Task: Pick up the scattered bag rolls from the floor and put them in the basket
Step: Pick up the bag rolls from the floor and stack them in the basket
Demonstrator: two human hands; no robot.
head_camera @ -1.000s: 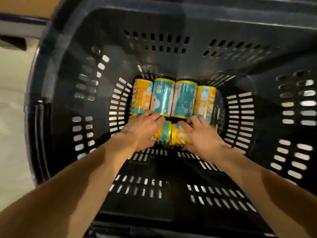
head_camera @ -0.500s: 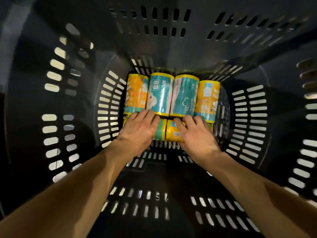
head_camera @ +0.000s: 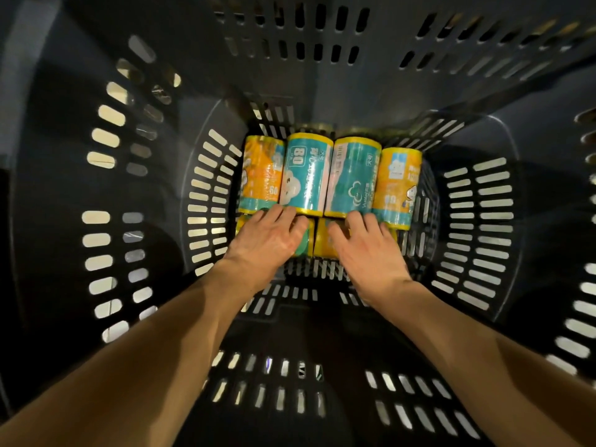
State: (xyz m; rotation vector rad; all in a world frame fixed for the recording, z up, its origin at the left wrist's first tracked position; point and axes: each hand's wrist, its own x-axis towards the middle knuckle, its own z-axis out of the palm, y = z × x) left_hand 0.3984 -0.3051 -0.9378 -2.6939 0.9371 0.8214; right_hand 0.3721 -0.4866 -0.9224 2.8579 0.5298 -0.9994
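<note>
Top-down view into a deep dark plastic basket (head_camera: 154, 285) w/ slotted walls and a slotted floor; pale light shows thru the side slots. The room outside can't be made out.

Two bare forearms reach down from the near side to the basket's far end. There, four bag rolls lie side by side in a back row (head_camera: 329, 175) against the far wall: orange, teal, teal, orange, long axes running away from the viewer. Just nearer than that row, touching it, lie two more rolls.

Left hand (head_camera: 271, 240), fingers straight and loosely spread, rests flat on the near-left roll (head_camera: 304, 241). Right hand (head_camera: 367, 246), same pose, lies over the near-right roll (head_camera: 325, 241). Neither hand grips anything.

Judgement: both rolls sit directly under their hands, so each hand is equally near; they look placed, so the hands can likely lift straight up and out.
</note>
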